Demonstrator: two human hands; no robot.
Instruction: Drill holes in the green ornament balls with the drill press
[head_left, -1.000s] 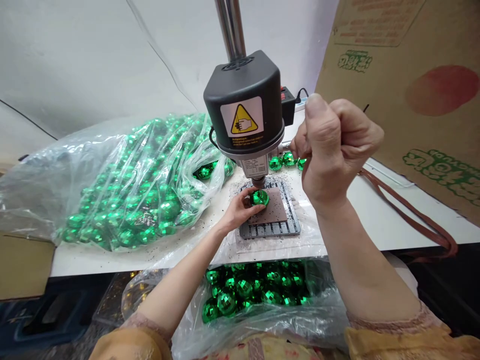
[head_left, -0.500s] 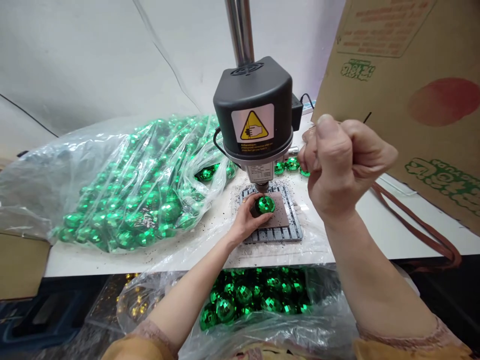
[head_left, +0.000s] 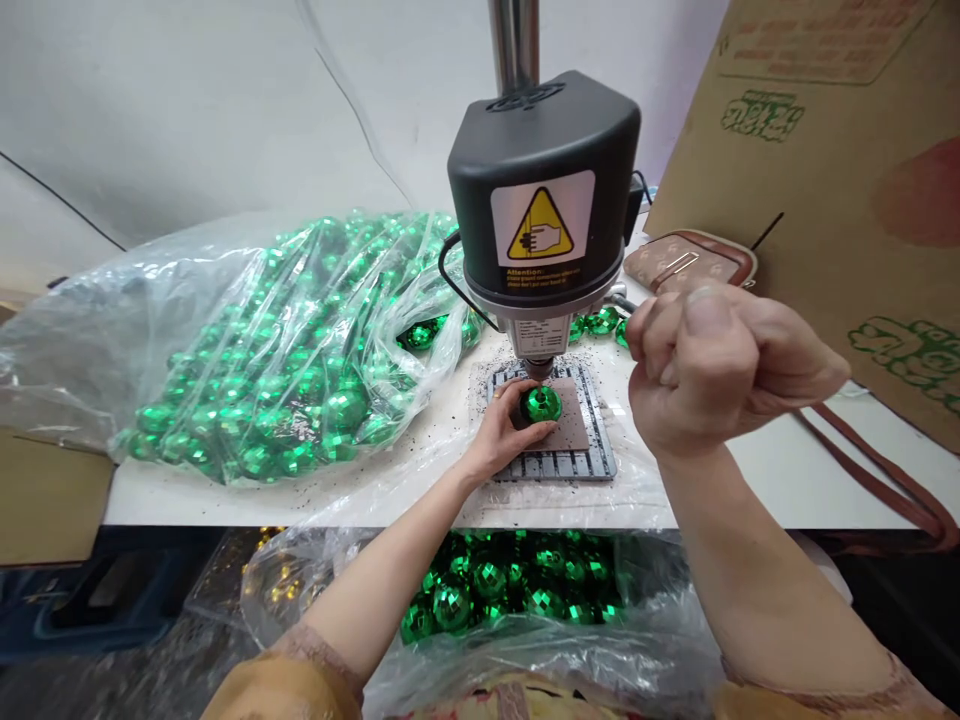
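My left hand curls its thumb and fingers around a shiny green mirror ball. The ball rests on a thin brownish board over the slotted metal base of a small drill press. Just above the ball sits the drill chuck; whether the bit is inside the ball cannot be made out. Raised on the right, my right hand is a fist around the drill press lever, most of which the fingers hide.
A large clear bag of green balls covers the table's left. More green balls lie in plastic below the front edge. A cardboard box and a patterned strapped bag stand right. Dark shavings surround the base.
My right fist has come lower, uncovering the patterned bag behind it. The view has shifted, so the drill press looks larger and farther right. My left hand keeps hold of the ball.
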